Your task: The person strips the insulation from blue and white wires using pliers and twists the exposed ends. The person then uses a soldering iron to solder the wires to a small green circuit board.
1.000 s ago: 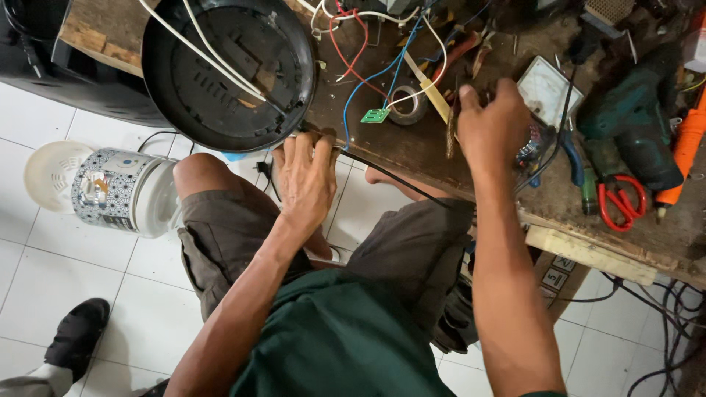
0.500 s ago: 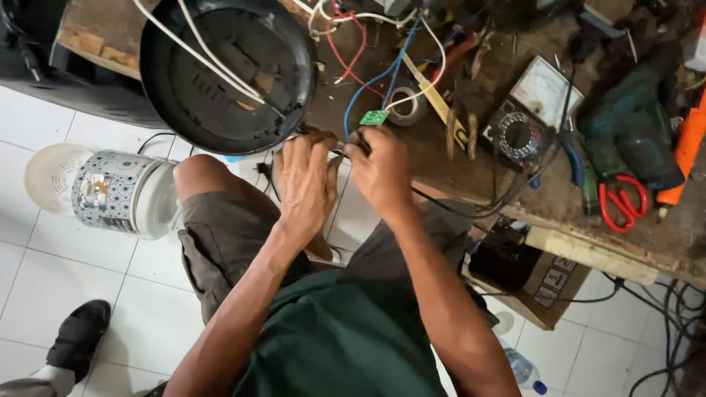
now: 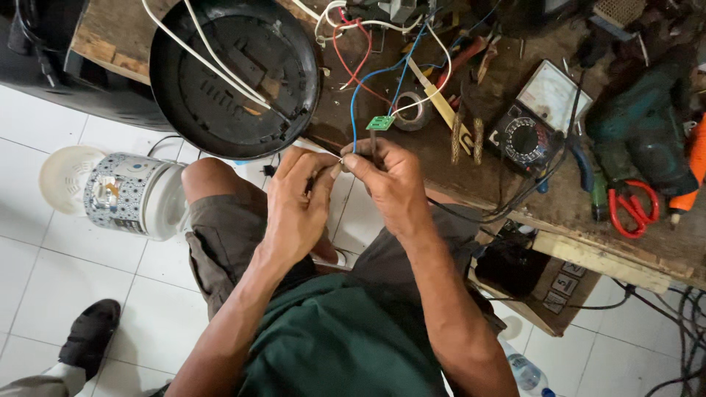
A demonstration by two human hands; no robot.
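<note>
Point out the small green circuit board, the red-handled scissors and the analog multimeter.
small green circuit board [image 3: 380, 123], head view, middle of its face
red-handled scissors [image 3: 631, 208], head view, on one handle loop
analog multimeter [image 3: 535, 121], head view, near the dial

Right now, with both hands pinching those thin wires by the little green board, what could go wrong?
1. The left hand and right hand pinch thin wires at the small green board; a tug might snap a wire off it.
2. Loose red, blue and white wires cross the bench; a hand could snag them.
3. The round black pan juts past the bench edge above the knee; a bump might tip it off.
</note>
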